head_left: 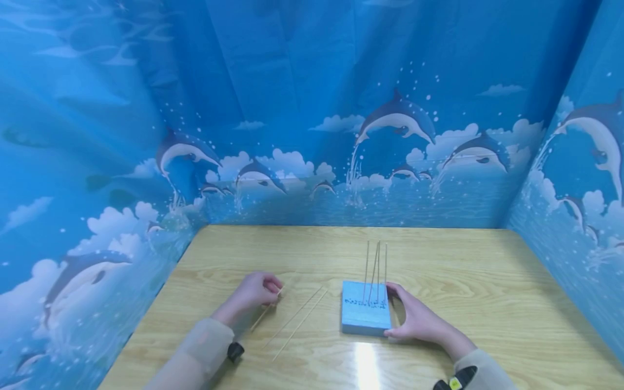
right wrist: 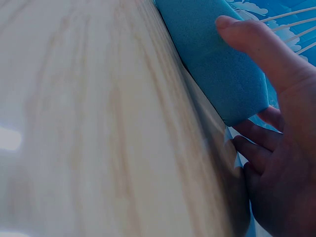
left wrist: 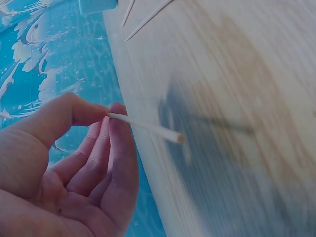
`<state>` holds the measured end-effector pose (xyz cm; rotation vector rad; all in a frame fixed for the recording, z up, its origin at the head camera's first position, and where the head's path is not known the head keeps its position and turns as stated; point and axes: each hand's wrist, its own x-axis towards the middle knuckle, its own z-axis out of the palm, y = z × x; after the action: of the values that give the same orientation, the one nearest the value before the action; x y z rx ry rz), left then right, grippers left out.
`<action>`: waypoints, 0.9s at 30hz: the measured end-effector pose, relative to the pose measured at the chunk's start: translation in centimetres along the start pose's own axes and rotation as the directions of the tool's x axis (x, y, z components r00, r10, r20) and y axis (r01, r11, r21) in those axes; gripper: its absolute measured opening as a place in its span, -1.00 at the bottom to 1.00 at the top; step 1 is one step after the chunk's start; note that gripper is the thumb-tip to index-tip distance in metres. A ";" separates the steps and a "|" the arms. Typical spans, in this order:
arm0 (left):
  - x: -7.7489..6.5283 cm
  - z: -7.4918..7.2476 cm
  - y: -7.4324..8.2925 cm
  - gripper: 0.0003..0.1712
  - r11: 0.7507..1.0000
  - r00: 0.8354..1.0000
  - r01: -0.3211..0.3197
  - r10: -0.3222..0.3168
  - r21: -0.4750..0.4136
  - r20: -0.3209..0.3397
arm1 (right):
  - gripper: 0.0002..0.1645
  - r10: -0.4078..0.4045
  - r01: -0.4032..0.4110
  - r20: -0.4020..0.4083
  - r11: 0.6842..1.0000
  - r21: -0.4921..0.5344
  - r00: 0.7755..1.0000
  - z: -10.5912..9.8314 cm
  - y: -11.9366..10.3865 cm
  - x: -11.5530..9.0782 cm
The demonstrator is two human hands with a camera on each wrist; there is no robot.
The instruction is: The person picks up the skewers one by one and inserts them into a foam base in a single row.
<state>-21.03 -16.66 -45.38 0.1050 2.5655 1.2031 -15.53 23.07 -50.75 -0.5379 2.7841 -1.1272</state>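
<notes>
My left hand (head_left: 255, 292) pinches a thin wooden skewer (left wrist: 148, 127) between thumb and index finger, a little above the table at the left; the other fingers curl loosely below. At the right, a light blue foam block (head_left: 363, 320) lies flat with dark marks across its top. Several skewers (head_left: 366, 265) stand in it, some upright and some leaning. My right hand (head_left: 419, 320) grips the block's right side, thumb (right wrist: 229, 23) against its near face and fingers at the far side. Between the hands, two loose skewers (head_left: 300, 325) lie slanted on the table.
The wood-grain table (head_left: 439, 260) is enclosed by a blue curtain (head_left: 312, 97) printed with dolphins and clouds, at the back and both sides. A black device (head_left: 235, 352) sits on the left wrist, another (head_left: 463, 377) on the right.
</notes>
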 end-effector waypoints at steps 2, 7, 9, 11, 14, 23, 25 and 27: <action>0.0 -0.1 0.0 -0.62 1.000 1.000 -0.004 0.004 -0.014 -0.003 | 0.42 0.004 -0.004 0.001 1.000 0.003 1.000 0.1 0.1 0.0; 0.1 -0.4 -0.1 -0.50 0.997 0.999 -0.034 0.035 -0.074 0.015 | 0.42 0.002 -0.002 0.003 1.000 -0.002 1.000 0.1 0.1 -0.1; 0.0 -0.5 -0.1 -0.44 0.994 0.998 -0.053 0.056 -0.100 0.029 | 0.42 0.004 -0.004 0.003 1.000 -0.005 1.000 0.0 0.0 0.0; 0.1 -0.6 -0.3 -0.44 0.991 0.995 -0.079 0.084 -0.109 0.044 | 0.43 0.005 -0.005 0.003 1.000 -0.006 1.000 0.0 0.1 0.0; 0.1 -0.8 -0.4 -0.54 0.989 0.992 -0.100 0.108 -0.114 0.067 | 0.43 0.008 -0.008 0.005 1.000 -0.002 1.000 0.0 0.0 0.0; -0.2 -1.1 -0.4 -0.63 0.992 0.993 -0.086 0.094 -0.091 0.078 | 0.44 0.005 -0.005 0.007 1.000 0.008 1.000 0.0 0.0 -0.1; -0.2 -1.3 -0.4 -0.65 0.992 0.992 -0.089 0.097 -0.095 0.081 | 0.44 0.009 -0.009 0.009 1.000 0.007 1.000 0.0 0.0 0.0; -0.3 -1.6 -0.3 -0.67 0.989 0.990 -0.098 0.108 -0.110 0.086 | 0.44 0.014 -0.014 0.011 1.000 0.004 1.000 -0.1 0.0 0.2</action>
<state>-21.23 -18.06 -44.60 0.2661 2.4383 1.3361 -15.73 23.07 -50.68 -0.5218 2.7710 -1.1232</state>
